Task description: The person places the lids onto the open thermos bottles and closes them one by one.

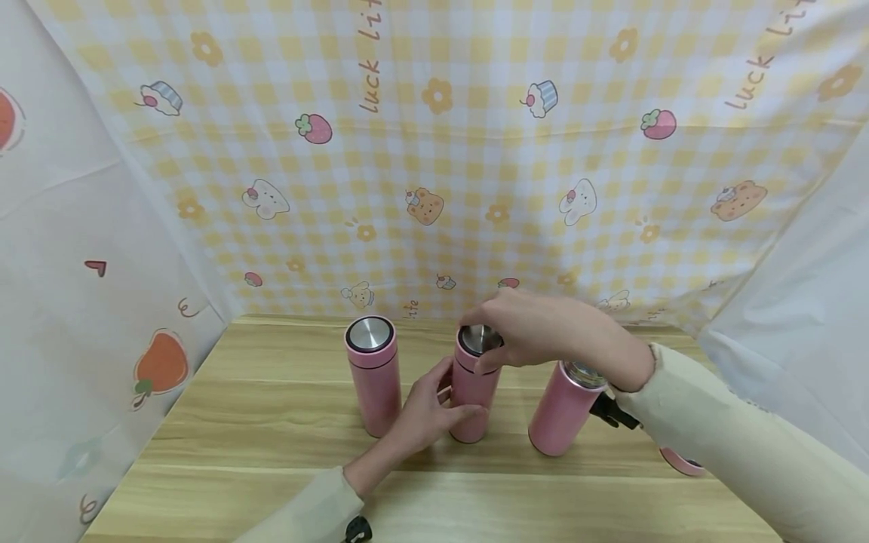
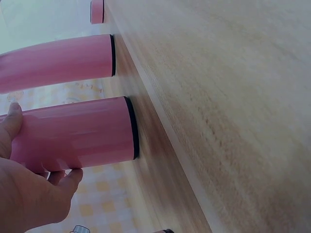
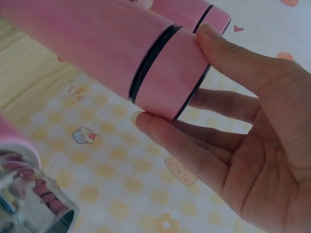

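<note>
A pink vacuum flask (image 1: 473, 392) stands upright in the middle of the table. My left hand (image 1: 426, 413) holds its body low down, thumb on one side and fingers on the other, as the left wrist view also shows. From above, my right hand (image 1: 532, 324) grips the flask's pink lid (image 3: 170, 73) between thumb and fingers. A black seam shows between lid and body in the right wrist view. To the left stands another pink flask (image 1: 376, 388) with its silver-topped lid on. On the right, a third pink flask (image 1: 560, 415) has its metal mouth uncovered, partly behind my right wrist.
A loose pink lid (image 1: 681, 461) lies at the right on the wood-grain table (image 1: 271, 430), partly covered by my right sleeve. Behind the flasks hangs a yellow checked cloth (image 1: 462, 158). White cloth (image 1: 88, 302) closes off the left side.
</note>
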### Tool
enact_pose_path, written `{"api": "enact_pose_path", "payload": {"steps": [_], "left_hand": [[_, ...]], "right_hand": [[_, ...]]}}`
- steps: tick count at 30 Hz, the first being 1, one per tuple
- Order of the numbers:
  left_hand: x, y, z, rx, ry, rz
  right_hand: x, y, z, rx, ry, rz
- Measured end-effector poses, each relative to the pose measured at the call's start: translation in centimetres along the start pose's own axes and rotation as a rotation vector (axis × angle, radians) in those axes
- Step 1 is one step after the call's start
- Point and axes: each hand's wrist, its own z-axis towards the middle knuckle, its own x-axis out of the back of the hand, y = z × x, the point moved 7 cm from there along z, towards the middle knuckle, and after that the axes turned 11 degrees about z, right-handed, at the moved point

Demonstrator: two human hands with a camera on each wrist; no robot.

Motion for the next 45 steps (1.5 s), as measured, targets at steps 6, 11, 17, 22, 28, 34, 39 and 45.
{"api": "enact_pose_path", "payload": {"steps": [6,11,17,22,28,34,39,45], "left_hand": [[0.1,0.0,0.0,-0.004,0.004,-0.003],[0.0,0.0,0.1,-0.007,-0.001,-0.007],[0.0,-0.1,0.1,-0.011,0.001,0.009],[0.0,-0.1,0.1,-0.016,0.001,0.011],[0.0,-0.1,0.0,-0.013,0.0,0.003],[-0.1,-0.1,0.0,-0.023,0.007,0.0],[-0.1,-0.1,0.0,-0.024,0.01,-0.001],[-0.1,-0.1,-0.1,-0.018,0.014,0.021]], "right_hand": [[-0.1,0.0,0.3,-0.036,0.008,-0.03],[-0.1,0.0,0.4,-0.071,0.026,-0.024],[0.0,0.0,0.1,-0.045,0.047,-0.035],[0.4,0.2,-0.8,0.011,0.033,-0.034],[0.0,0.7,-1.3,0.077,-0.092,0.086],[-0.3,0.8,-1.1,0.119,-0.099,0.101],[-0.4,0.9,-1.0,0.1,-0.085,0.082],[-0.4,0.5,-1.0,0.082,-0.074,0.04]]}}
